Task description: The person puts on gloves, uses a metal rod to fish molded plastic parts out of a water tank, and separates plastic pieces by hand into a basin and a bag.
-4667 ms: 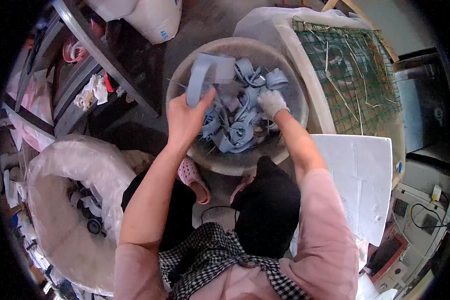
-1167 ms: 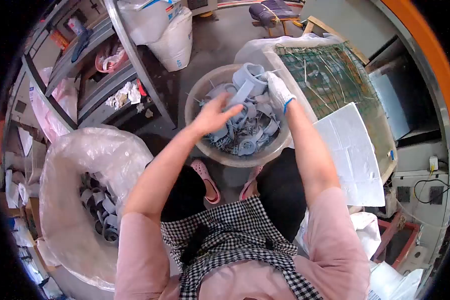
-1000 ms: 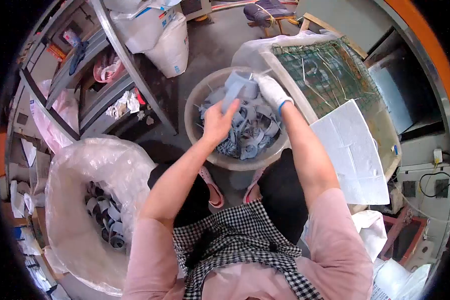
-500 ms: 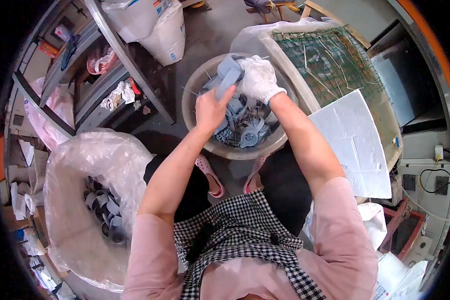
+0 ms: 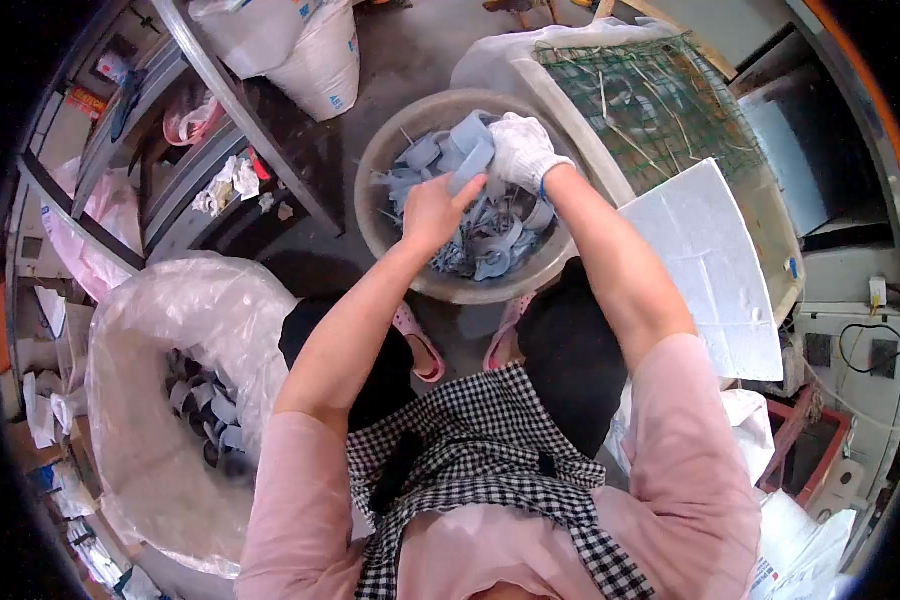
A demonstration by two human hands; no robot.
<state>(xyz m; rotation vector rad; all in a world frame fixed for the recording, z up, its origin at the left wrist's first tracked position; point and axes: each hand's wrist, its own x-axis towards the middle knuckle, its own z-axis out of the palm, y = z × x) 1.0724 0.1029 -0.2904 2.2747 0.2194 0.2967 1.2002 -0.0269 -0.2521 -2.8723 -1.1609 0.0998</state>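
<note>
My bare left hand [image 5: 433, 213] is closed on a light grey plastic part [image 5: 473, 167], with the thumb on its right edge and the fingers on the left. My right hand [image 5: 526, 152], in a white knitted glove, is curled just right of that part; what its fingers hold is hidden. Both hands are over a large round tub [image 5: 375, 130]. Grey plastic parts [image 5: 492, 255] and thin sprue-like scraps lie heaped inside it.
At the left stands a clear plastic-lined bag [image 5: 135, 400] with dark grey curved pieces [image 5: 210, 410]. A green wire mesh [image 5: 650, 115] covers a container at the right, beside a white foam sheet [image 5: 705, 270]. Metal rack [image 5: 255, 125] and white sacks [image 5: 315, 75] are beyond.
The view has shifted slightly, so the tub appears higher and further left. Both hands stay close to the same grey part, which my left hand still grips.
</note>
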